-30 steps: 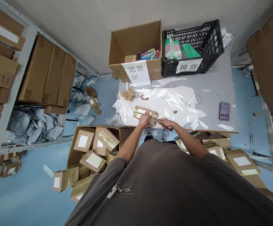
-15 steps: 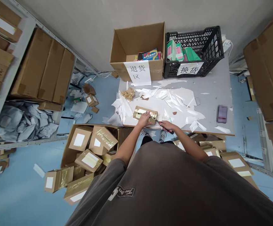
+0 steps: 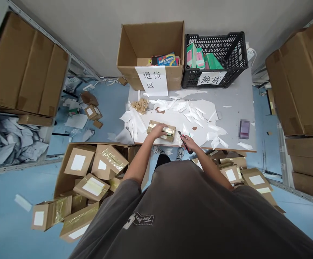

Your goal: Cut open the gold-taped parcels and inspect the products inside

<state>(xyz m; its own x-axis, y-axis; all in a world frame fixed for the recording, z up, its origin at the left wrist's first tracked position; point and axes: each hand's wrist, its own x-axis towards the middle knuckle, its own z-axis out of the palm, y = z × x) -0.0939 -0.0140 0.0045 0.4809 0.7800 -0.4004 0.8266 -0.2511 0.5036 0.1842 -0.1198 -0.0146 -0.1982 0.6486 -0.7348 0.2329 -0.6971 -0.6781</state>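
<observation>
A small cardboard box (image 3: 170, 133) with shiny tape over it lies near the front edge of the table. My left hand (image 3: 157, 131) is laid over its left half, the fingers gripping it and partly out of sight. In my closed right hand (image 3: 190, 143) is a red and black utility knife (image 3: 183, 139), its tip pointing up and left, just off the box's right end. A clear scrap of tape or film (image 3: 177, 138) shows between the box and the knife.
White paper scraps (image 3: 192, 109) and crumpled brown tape (image 3: 140, 105) litter the table (image 3: 237, 93). Behind stand an open carton (image 3: 124, 77) with books and a black crate (image 3: 233, 72) with green boxes. A big carton of parcels (image 3: 61, 169) is on the left; more parcels (image 3: 233, 173) lie right.
The knife has come away from the box's right end and now points more upward. My left hand has shifted its hold on the box. The whole view has moved slightly to the right.
</observation>
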